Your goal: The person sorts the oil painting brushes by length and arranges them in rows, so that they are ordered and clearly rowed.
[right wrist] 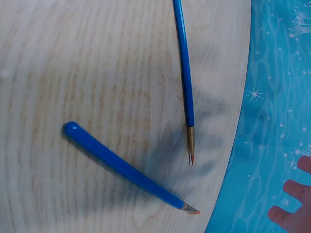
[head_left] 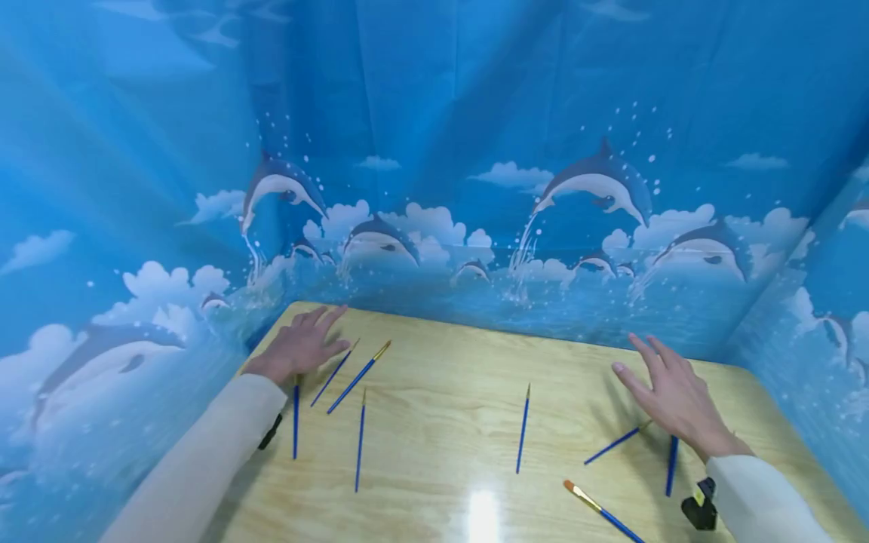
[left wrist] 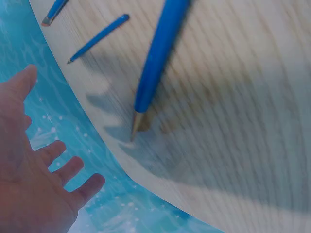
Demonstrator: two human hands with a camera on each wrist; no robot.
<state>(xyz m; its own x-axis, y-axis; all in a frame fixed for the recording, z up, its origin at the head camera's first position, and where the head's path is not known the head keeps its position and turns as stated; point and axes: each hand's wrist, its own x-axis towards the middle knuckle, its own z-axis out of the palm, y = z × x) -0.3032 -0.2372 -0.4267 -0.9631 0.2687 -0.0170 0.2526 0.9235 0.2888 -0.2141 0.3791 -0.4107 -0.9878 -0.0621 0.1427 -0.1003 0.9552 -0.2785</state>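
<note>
1. Far left: one off-white long sleeve (head_left: 197, 460), with one small black wrist device (head_left: 271, 432) just below its cuff.
2. Left hand (head_left: 305, 343): palm down over the far-left corner of the pale wood-grain tabletop (head_left: 441, 392), fingers apart, holding nothing. Left wrist view shows three brushes, all separate from the fingers.
3. Eight slim blue-handled paintbrushes with golden metal ferrules in total, all lying on the tabletop: four left, one middle, three right.
4. Left group, four: near-vertical brush (head_left: 295, 422), top end partly under the left hand; thin slanted brush (head_left: 331, 378), tip just beside the left thumb; thicker slanted brush (head_left: 360, 378), roughly parallel to the thin one; near-vertical slim brush (head_left: 360, 441), nearer the wearer. All bristle ends that show point away from the wearer.
5. Middle, one: near-vertical thin brush (head_left: 523, 430), well apart from the others.
6. Right group, three: flat orange-bristled brush (head_left: 611, 518), handle cut by the lower edge; slanted brush (head_left: 616, 443), bristle end near the right hand; steep brush (head_left: 672, 466), upper end hidden by the right hand.
7. Right hand (head_left: 675, 392): raised over the tabletop, fingers spread, holding nothing. Two brushes in right wrist view, neither touched. The two hands are well apart.
8. Far right: second off-white sleeve (head_left: 763, 494), second black wrist device (head_left: 701, 507).
9. Behind, full width: blue dolphin-printed fabric backdrop (head_left: 434, 151).
</note>
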